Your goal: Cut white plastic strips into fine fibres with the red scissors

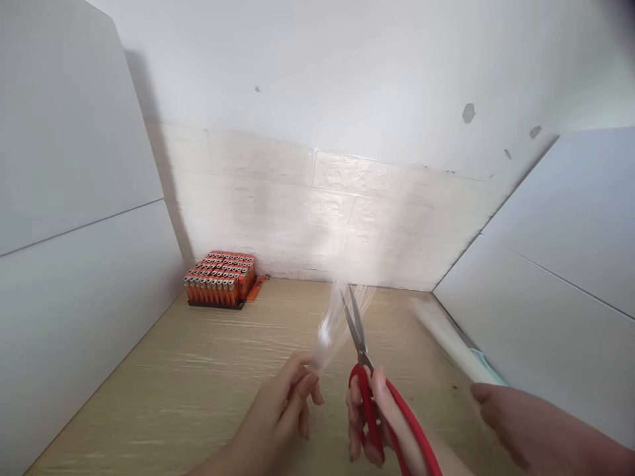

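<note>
At 6 o'clock, left hand (270,413): pinched shut on a wispy bunch of clear plastic strands (333,324), wrist low, strands fanning toward 1 o'clock.
Right hand (370,416): fingers closed through the loops of red-handled scissors (358,327), blades parted, pointing 12 o'clock, just beside the strands.
At 4 o'clock: another person's blurred hand (538,430), near a white roll (454,344).
At 11 o'clock: rows of orange lighters (221,281) in a black tray (215,305), on the wood-grain table (149,396).
</note>
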`<state>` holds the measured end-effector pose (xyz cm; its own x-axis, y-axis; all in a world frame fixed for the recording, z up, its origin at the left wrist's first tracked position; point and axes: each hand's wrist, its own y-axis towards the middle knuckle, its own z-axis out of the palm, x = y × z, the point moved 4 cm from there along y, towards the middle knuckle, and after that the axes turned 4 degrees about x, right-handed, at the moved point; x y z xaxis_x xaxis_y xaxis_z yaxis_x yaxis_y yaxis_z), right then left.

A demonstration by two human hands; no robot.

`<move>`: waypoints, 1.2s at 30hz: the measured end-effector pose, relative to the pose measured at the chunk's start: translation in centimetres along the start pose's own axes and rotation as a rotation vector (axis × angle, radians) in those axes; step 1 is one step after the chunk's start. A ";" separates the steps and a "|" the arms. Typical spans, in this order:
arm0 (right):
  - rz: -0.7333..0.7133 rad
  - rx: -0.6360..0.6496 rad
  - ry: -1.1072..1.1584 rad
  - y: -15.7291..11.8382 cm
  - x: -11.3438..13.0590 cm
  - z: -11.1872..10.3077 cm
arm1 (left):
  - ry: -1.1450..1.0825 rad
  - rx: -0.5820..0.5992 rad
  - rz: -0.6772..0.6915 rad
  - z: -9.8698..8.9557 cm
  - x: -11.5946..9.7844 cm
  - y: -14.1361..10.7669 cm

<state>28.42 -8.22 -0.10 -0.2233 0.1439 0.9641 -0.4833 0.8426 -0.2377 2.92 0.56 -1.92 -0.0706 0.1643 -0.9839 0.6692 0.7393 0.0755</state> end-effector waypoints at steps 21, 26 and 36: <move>-0.072 -0.221 0.207 0.9 5.3 3.7 | 0.040 0.128 -0.045 0.7 -0.3 -0.4; -0.102 -0.223 0.216 -3.3 7.6 1.9 | 0.013 0.035 -0.044 0.1 -0.3 0.1; -0.027 -0.408 0.242 6.8 2.2 4.8 | 0.101 -0.060 -0.056 -0.9 0.3 0.4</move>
<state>20.58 -4.73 -0.19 0.0115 0.1950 0.9807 -0.1035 0.9758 -0.1928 2.54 1.47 -2.00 -0.1826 0.1844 -0.9657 0.6167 0.7865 0.0336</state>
